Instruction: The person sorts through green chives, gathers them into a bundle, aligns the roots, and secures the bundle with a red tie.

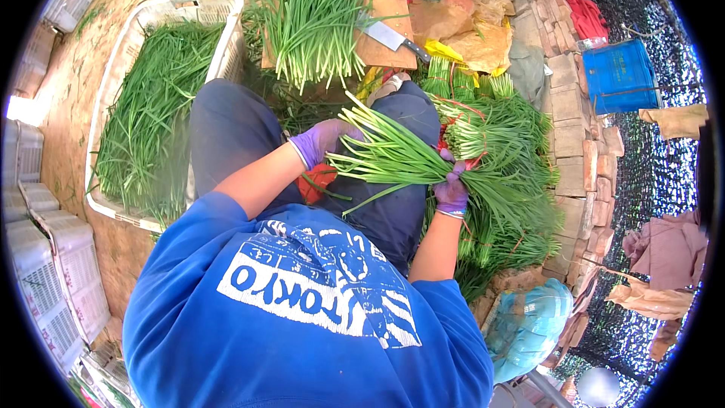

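Across my lap lies a bunch of green chives (396, 155), its pale cut ends pointing left and its leaves trailing right. My right hand (451, 189), in a purple glove, is wrapped round the bunch near its middle. At the pale ends is my left hand (326, 141), also gloved in purple, its fingers closed against the stalks and partly hidden by them. Ahead, a loose pile of chives (313, 23) rests on a wooden board (381, 4), with a cleaver (389, 35) beside it. Tied bundles of chives (506, 181) are stacked to my right.
A white plastic crate (102, 132) full of loose chives stands on the left. More crates (72, 264) line the far left edge. Along the right runs a low brick wall (570, 128) with a blue bucket (621, 75). A teal bag (529, 325) sits at lower right.
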{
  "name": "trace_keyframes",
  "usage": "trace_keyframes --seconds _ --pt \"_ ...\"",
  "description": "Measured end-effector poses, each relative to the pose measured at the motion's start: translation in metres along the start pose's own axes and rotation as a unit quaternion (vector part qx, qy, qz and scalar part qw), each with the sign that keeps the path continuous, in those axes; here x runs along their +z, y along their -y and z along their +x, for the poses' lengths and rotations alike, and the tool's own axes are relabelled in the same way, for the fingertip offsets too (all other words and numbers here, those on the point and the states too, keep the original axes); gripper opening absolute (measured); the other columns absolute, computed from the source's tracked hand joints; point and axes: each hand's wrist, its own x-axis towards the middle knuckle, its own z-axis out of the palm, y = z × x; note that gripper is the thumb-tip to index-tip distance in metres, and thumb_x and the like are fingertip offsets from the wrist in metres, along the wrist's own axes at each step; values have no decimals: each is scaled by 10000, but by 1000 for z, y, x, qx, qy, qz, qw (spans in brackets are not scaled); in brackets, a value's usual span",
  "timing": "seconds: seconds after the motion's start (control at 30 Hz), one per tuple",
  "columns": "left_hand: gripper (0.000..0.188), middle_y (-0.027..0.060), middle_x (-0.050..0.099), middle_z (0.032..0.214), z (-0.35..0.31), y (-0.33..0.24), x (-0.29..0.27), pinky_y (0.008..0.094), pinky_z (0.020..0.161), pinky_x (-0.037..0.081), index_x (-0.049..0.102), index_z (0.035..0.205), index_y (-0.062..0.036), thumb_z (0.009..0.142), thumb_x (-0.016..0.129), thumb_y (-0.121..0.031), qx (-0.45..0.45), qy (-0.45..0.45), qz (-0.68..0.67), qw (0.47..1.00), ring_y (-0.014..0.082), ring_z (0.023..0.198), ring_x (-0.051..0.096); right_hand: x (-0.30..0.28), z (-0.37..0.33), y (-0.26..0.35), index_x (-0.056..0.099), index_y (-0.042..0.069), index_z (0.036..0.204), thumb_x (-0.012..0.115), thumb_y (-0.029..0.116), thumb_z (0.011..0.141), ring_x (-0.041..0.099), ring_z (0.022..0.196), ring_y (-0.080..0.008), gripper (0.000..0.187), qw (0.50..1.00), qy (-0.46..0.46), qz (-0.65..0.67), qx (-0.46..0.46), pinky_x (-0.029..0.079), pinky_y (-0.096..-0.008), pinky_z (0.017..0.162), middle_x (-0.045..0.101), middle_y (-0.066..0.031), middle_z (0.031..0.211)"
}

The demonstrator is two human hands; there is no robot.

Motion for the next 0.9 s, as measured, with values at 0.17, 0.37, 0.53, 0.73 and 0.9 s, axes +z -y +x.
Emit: trace_keyframes --seconds 0.17,0.37,0.53,0.73,0.9 --pt "277 114 611 962 3 0 -5 303 766 496 542 1032 47 822 549 -132 -46 30 25 998 184 843 606 -3 -3 -2 561 135 820 652 24 691 420 1125 -403 193 1000 -16 9 -3 333 -518 951 526 -148 1138" --pt "257 97 622 939 13 -6 -8 303 724 495 570 1026 22 807 553 -112 11 -21 190 981 177 819 606 0 -1 0 553 125 858 649 56 728 390 1167 -361 175 999 30 14 2 353 -505 944 490 -146 1184" --pt "238 153 621 865 6 -5 -11 327 738 487 576 891 90 716 502 -54 55 59 -118 990 224 782 611 -7 -6 -4 576 152 908 661 64 723 408 1157 -332 222 999 15 27 -8 360 -490 941 497 -109 1180" --pt "259 100 592 896 -35 -42 -43 508 1018 208 569 624 -52 783 408 -178 271 301 -145 903 292 1136 421 -4 -13 -9 597 192 902 682 93 715 441 1120 -260 228 997 -14 70 -32 344 -481 949 498 -62 1161" --pt "372 103 622 864 -59 -56 -55 342 888 401 635 766 -14 849 455 -329 324 39 361 873 216 889 577 -13 -19 -7 582 183 898 679 76 714 421 1145 -285 234 997 -24 64 -33 337 -493 953 489 -71 1177"
